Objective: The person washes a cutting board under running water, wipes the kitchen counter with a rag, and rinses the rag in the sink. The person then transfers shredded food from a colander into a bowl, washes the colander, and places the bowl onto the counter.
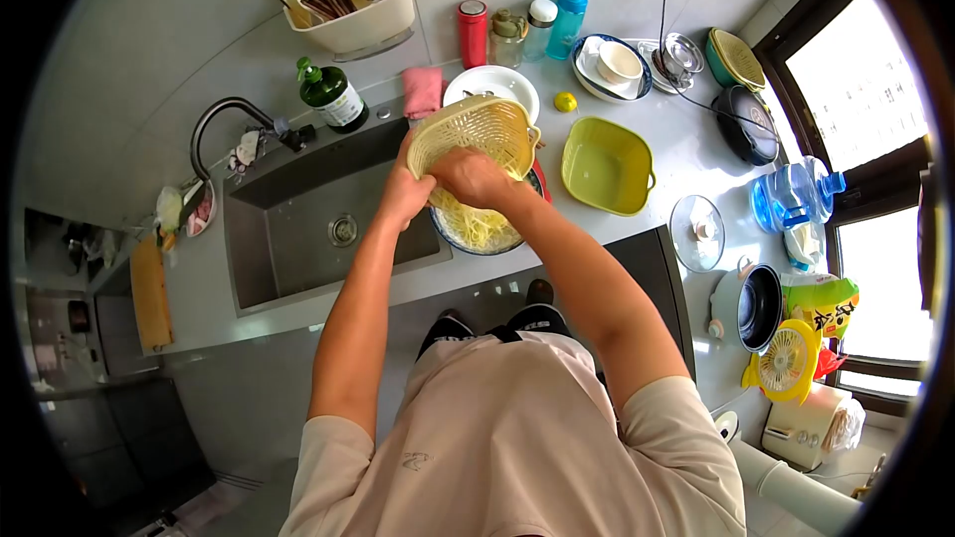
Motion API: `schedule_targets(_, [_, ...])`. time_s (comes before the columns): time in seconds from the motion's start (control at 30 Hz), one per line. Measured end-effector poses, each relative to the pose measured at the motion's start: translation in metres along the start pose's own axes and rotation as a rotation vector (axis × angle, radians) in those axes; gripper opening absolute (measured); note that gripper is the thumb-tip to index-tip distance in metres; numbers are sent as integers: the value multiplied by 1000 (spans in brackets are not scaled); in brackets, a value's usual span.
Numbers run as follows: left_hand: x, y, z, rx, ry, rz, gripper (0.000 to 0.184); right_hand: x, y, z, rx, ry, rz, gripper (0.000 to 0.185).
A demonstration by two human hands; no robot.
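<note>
My left hand (403, 189) grips the left rim of a cream colander (482, 122), which is tilted on its side over a bowl. Inside the colander's mouth is my right hand (472, 177), its fingers curled; their tips and whatever they hold are hidden. A few pale yellow strands show beside the right hand. Beneath both hands, the bowl (438, 226) with a dark blue rim contains pale yellow shreds (477, 226) that look like shredded potato. Behind the colander lies a white plate (512, 83).
A sink (288, 239) with a black faucet (234, 109) is at the left. To the right stand a green basin (607, 167), a glass lid (697, 234) and a pot (753, 306). Several bottles, including a red one (473, 33), line the wall.
</note>
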State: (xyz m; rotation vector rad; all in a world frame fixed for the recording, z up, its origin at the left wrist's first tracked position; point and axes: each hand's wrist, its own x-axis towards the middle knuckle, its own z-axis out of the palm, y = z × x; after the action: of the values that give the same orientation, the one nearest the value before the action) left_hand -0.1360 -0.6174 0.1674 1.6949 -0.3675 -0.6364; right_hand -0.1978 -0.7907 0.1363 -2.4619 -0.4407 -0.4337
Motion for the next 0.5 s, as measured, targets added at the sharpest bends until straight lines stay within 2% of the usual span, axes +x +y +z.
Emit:
schedule_targets(0.03, [4, -11, -2, 66, 20, 113, 91, -9, -1, -7, 3, -2, 2, 14])
schedule_targets(0.07, [8, -22, -4, 129, 41, 230, 91, -15, 1, -15, -98, -137, -36, 15])
schedule_targets(0.1, [9, -21, -3, 126, 46, 232, 91, -15, 0, -25, -201, -273, -77, 18])
schedule_targets(0.17, [6, -23, 2, 337, 99, 270, 88, -12, -8, -34, -250, -334, -19, 19])
schedule_targets(0.23, [-1, -17, 11, 364, 111, 285, 88, -16, -1, -22, -169, 191, -16, 22])
schedule_targets(0.27, [-4, -12, 13, 395, 124, 306, 87, -21, 1, -15, -170, 192, -14, 22])
schedule_targets(0.33, [1, -18, 15, 389, 159, 355, 87, -35, 6, 2, -160, -15, 121, 26])
schedule_targets(0.4, [9, -25, 15, 377, 202, 404, 86, -47, 5, 0, -178, -81, 114, 26])
schedule_targets(0.47, [14, -36, 11, 474, 311, 613, 87, -60, 3, -7, -179, -212, 94, 30])
schedule_targets(0.5, [12, -34, 10, 472, 311, 610, 87, -64, 4, -10, -178, -216, 95, 30])
